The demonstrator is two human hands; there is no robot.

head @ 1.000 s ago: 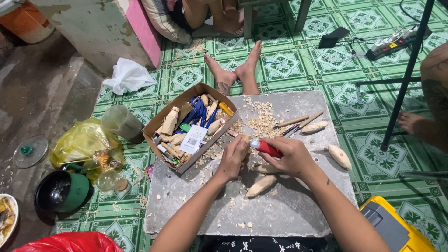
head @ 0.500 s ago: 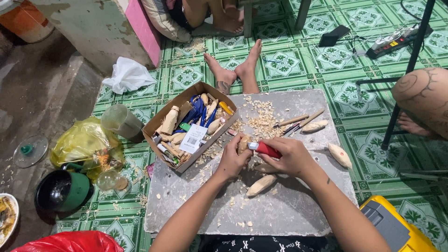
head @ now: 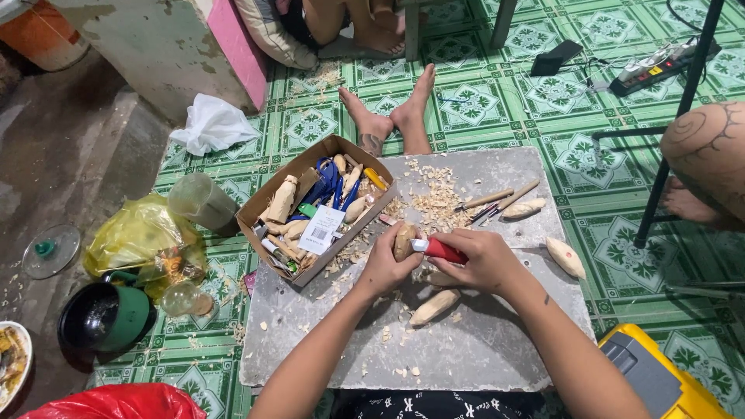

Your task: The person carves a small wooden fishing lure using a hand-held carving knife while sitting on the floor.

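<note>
My left hand grips a small pale wooden piece over the grey stone slab. My right hand is closed on a red-handled carving knife, its blade end touching the wooden piece. Another carved wooden piece lies on the slab just below my hands. Wood shavings are scattered beyond them.
An open cardboard box of tools and wood blanks sits at the slab's left edge. Carving tools and two more wooden pieces lie to the right. Bare feet rest past the slab. A yellow case, a dark stand leg, another person's knee, a yellow bag and a green pot surround it.
My hands hold almost the same place, with the knife shifting slightly against the wooden piece. The other person's knee has come further into view at the right.
</note>
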